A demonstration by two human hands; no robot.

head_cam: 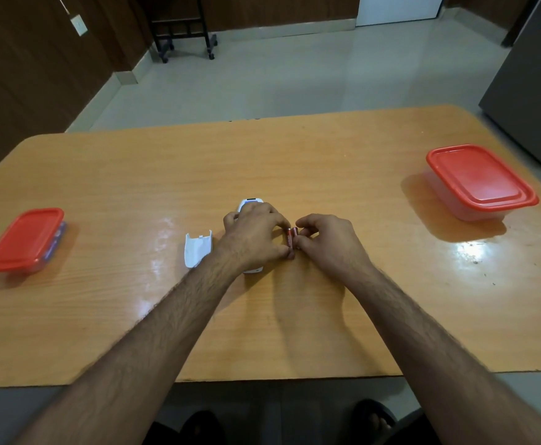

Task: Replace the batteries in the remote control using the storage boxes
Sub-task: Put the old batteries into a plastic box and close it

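Counter [294,332]: orange wood-grain top with rounded corners, glossy, carrying all items listed. Left hand [256,234]: back of hand up, laid over a white remote [249,204], fingers curled down; its thumb and fingertips meet the batteries at its right side, so the grip is closed in a pinch rather than spread. Right hand [325,240]: fingers bent inward, thumb and forefinger pinching the same batteries from the other side; grip narrow, nearly closed on them. Batteries [291,239]: two small reddish cells, side by side and touching, lying lengthwise between the two hands, just right of the remote; whether they rest on the counter or are lifted clear cannot be told. Remote: mostly hidden under the left hand, only its far end with a dark window and a little of its near end showing below the wrist. Cover [197,248]: white curved battery cover, lying hollow side up on the counter just left of the left wrist, apart from the remote. Left box [25,240]: clear tub with a red lid on, well to the left of the left hand, something bluish showing through its wall. Right box [481,181]: larger clear tub with a red lid on, well to the right of and beyond the right hand; contents not discernible. Floor beyond the counter: pale tile; a dark wheeled stand [182,30] at the far wall.
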